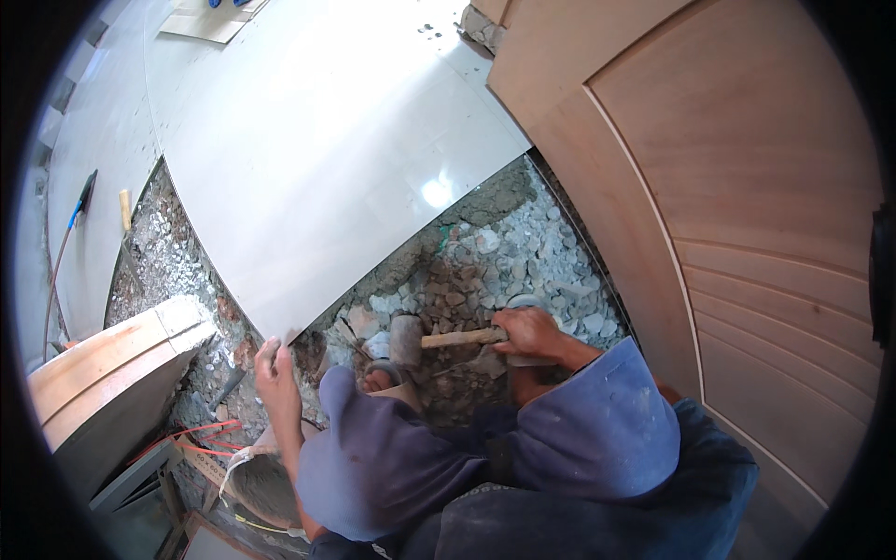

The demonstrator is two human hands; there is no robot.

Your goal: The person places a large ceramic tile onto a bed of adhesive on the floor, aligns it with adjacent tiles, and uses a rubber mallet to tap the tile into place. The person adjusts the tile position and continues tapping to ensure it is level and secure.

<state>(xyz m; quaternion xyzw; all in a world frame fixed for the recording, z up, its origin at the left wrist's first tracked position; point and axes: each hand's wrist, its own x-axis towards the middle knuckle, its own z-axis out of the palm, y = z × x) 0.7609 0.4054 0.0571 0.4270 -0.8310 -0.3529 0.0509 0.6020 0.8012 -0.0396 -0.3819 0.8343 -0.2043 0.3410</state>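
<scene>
My right hand [530,334] is closed round the wooden handle of a mallet [405,342]. Its grey cylindrical head points left, above the rubble between my knees. My left hand [271,366] is beside the near corner of a large glossy white floor tile [308,196]. Its fingers are bent and slightly apart, with nothing seen in them; whether they touch the tile is hard to tell. Grey mortar [401,266] shows along the tile's near edge. Broken stones [551,257] spread between that edge and my feet.
Wooden panelled doors [775,159] stand along the right. A curved wooden piece [121,350] lies at the left, above red straps [210,437]. Farther left are a wooden-handled tool [125,210] and a blue-and-black tool with a cable [82,201]. Cardboard [210,21] rests on the far tiles.
</scene>
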